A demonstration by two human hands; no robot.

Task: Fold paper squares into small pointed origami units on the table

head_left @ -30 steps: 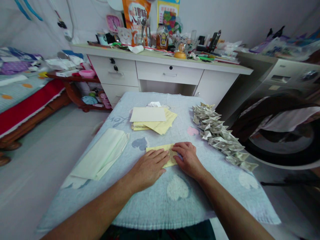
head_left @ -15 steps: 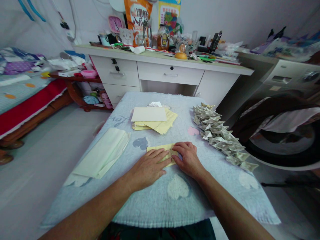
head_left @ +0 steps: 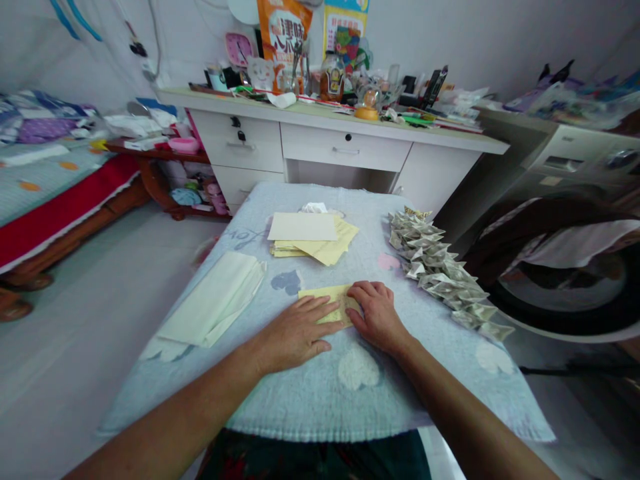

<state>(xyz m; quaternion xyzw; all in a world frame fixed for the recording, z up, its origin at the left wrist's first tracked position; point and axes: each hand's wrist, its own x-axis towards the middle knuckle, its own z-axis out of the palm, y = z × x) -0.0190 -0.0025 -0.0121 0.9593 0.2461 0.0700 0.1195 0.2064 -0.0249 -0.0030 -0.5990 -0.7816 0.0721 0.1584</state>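
A small yellow sheet of paper (head_left: 341,313) lies on the cloth-covered table in front of me, partly hidden under both hands. My left hand (head_left: 299,333) rests flat across its left part, fingers spread. At its right end, my right hand (head_left: 375,315) has curled fingers and the thumb gripping the paper's edge. Farther back is a stack of yellow sheets (head_left: 327,252), topped by a pale card (head_left: 303,227). To the right stand rows of folded paper pieces (head_left: 440,270), grey and pointed.
A folded pale-green cloth or paper (head_left: 213,303) lies on the table's left side. Crumpled white tissue (head_left: 314,208) sits behind the stack. Beyond the table is a white desk (head_left: 345,143) crowded with items; a washing machine (head_left: 560,160) stands right, a bed (head_left: 55,180) left.
The whole view has shifted slightly, the scene moving a little to the right. Both hands stay on the yellow paper in nearly the same pose.
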